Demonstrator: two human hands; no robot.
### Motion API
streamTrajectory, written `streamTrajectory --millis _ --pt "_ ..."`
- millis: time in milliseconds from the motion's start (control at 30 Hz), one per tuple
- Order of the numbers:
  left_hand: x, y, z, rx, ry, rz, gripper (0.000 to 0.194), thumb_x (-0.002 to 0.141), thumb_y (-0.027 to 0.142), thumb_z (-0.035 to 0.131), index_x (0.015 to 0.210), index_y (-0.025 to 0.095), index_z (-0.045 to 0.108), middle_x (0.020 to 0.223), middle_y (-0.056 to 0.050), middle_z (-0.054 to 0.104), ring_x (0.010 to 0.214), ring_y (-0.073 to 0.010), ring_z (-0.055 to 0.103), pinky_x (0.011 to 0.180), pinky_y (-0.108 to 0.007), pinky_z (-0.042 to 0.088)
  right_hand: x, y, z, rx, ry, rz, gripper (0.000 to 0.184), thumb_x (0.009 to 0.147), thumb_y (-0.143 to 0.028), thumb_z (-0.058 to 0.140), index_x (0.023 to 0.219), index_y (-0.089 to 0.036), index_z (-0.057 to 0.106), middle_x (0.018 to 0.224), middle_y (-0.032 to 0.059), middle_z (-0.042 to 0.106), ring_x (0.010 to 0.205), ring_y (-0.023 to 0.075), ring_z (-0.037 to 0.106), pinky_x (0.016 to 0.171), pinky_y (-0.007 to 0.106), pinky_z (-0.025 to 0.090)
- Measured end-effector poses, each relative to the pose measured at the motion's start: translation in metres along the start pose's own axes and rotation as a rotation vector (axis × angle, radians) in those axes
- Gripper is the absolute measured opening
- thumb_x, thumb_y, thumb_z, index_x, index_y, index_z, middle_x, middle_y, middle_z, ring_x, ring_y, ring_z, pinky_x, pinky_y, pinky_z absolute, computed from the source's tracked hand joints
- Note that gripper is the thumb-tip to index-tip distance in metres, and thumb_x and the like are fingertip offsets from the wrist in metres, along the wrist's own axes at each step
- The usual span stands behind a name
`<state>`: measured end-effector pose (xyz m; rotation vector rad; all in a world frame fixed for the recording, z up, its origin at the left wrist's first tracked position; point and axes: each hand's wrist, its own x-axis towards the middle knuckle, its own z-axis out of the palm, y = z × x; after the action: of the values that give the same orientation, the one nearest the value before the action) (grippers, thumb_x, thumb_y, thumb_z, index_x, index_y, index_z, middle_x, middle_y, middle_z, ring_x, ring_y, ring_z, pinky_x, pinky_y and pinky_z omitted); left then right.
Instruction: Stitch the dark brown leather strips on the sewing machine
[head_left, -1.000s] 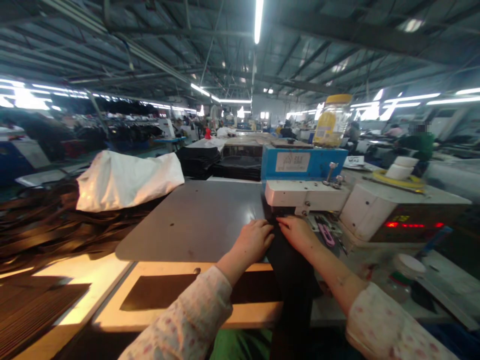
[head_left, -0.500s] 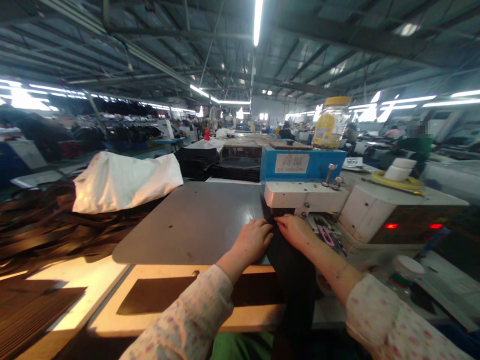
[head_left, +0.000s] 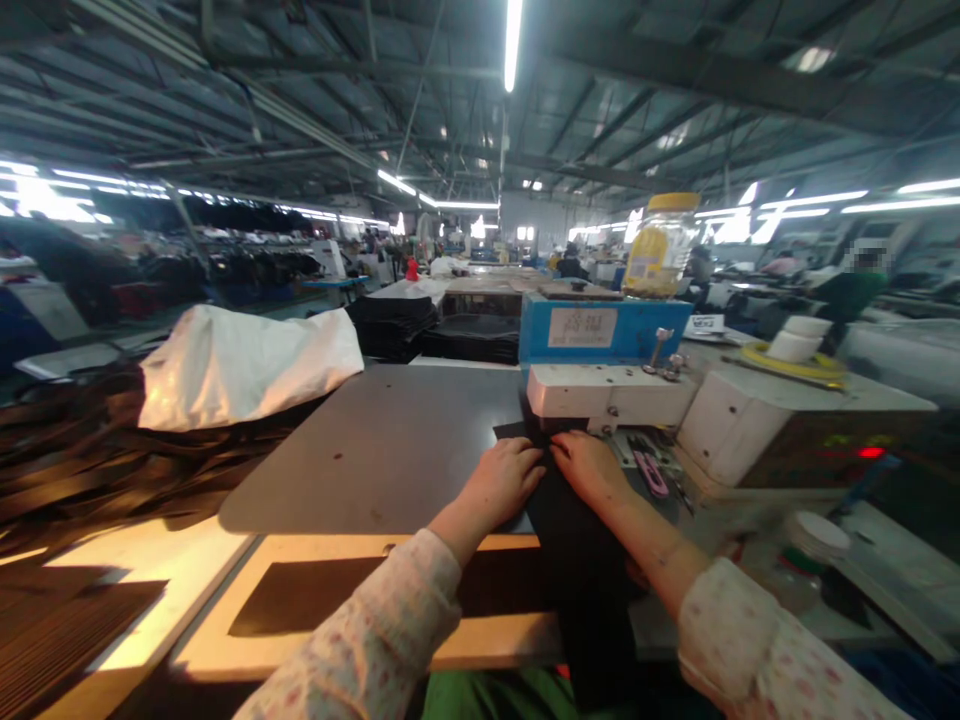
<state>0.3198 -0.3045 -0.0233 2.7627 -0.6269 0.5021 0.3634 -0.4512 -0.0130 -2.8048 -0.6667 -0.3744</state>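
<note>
A long piece of black fabric [head_left: 581, 570] runs from under the white machine head [head_left: 585, 390] down over the table's front edge. My left hand [head_left: 504, 478] rests on its left side, fingers bent and together, gripping it near the head. A corner of the fabric sticks out beyond those fingers onto the grey metal plate [head_left: 390, 450]. Close by, my right hand [head_left: 589, 465] pinches the fabric just in front of the head. Both fingertips nearly meet, and the undersides of the fingers are hidden. Pink-handled thread snips [head_left: 651, 473] lie right of my right hand.
A flat dark strip [head_left: 315, 595] lies on the table in front. Brown strips [head_left: 75, 460] are heaped at left under a white cloth [head_left: 247, 365]. Black stacks [head_left: 394, 325] stand behind the plate. A yellow-lidded jar [head_left: 660, 248] tops the blue housing [head_left: 637, 335]; a control box [head_left: 795, 430] is at right.
The black fabric has shifted and spread wider, its corner now showing left of my left fingers. My hands stay almost in place. The control box's left red digit has changed to dim green.
</note>
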Motion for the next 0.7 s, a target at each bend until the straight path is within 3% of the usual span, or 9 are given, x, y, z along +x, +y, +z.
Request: streamTrajectory --millis 700 --pt "-0.0007 -0.0014 -0.0001 -0.012 0.013 0.029 0.027 0.086 0.029 0.042 0.104 0.017 0.058 0.109 -0.007 0.056 0.1 -0.0194 0.05 0.089 -0.032 0.04 -0.0015 -0.0025 -0.0025 -0.029 -0.016 0.011 0.025 0.084 -0.022 0.04 0.095 -0.018 0.061 0.094 0.0063 0.063 0.083 0.0153 0.059 0.073 0.023 0.04"
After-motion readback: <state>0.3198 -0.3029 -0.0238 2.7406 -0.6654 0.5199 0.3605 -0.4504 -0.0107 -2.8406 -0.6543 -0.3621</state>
